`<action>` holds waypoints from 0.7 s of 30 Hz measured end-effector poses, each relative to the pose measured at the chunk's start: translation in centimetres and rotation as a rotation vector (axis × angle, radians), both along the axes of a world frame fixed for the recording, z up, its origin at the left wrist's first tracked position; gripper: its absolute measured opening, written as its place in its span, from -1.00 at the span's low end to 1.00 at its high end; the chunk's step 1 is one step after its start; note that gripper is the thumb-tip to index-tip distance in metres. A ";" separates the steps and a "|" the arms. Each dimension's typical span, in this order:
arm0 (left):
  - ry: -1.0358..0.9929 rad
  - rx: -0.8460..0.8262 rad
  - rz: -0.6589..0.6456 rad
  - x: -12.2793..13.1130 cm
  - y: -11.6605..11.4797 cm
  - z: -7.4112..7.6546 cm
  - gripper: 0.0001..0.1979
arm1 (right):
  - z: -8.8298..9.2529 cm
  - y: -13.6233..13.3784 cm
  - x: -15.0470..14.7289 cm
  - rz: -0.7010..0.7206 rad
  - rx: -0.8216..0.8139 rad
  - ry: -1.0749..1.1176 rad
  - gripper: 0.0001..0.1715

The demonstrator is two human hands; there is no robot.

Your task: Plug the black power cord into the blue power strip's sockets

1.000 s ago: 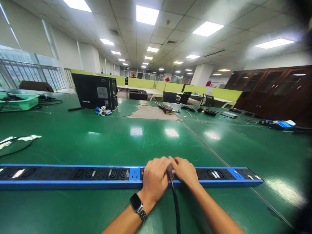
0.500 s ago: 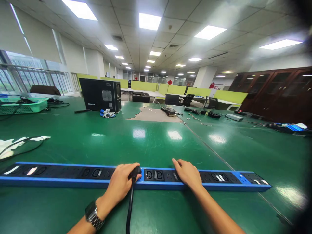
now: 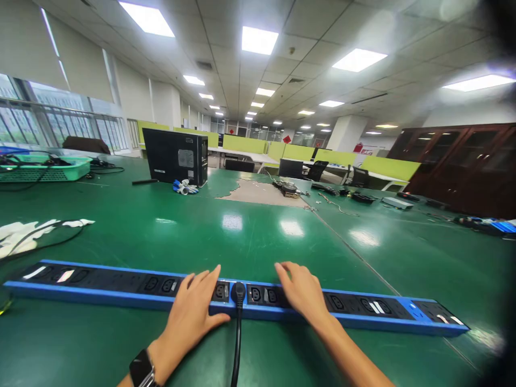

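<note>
White ceiling panels and daylight from the left windows give bright light, leaving glare patches on the glossy green surface, while a dark blur shades the stretched right edge.

one power strip, one plug (just the one), one wristwatch, one computer tower, one basket

Open-plan office.
Lime-green desk partitions, black office chairs, ceiling panel lights, glass-door wooden cabinets.

The plug looks matt plastic, the power strip smooth-sided (metal, apparently), the tabletop glossy.
</note>
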State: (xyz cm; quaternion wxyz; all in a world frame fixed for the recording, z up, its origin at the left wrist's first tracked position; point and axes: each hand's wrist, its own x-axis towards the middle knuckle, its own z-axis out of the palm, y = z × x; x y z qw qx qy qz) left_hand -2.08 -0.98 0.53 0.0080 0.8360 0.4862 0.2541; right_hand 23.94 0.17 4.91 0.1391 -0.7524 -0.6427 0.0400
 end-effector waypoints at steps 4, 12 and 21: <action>0.056 0.000 0.029 -0.2 -0.2 -0.1 -0.22 | 6.0 0.5 -7.6 0.246 0.096 0.116 -0.39; -0.001 -0.046 0.008 0.1 -0.3 0.4 -0.34 | 8.5 1.2 -12.9 0.361 0.234 0.068 -0.40; -0.053 -0.029 0.016 0.1 -0.4 0.1 -0.41 | -0.2 0.6 -11.3 0.309 0.321 0.236 -0.49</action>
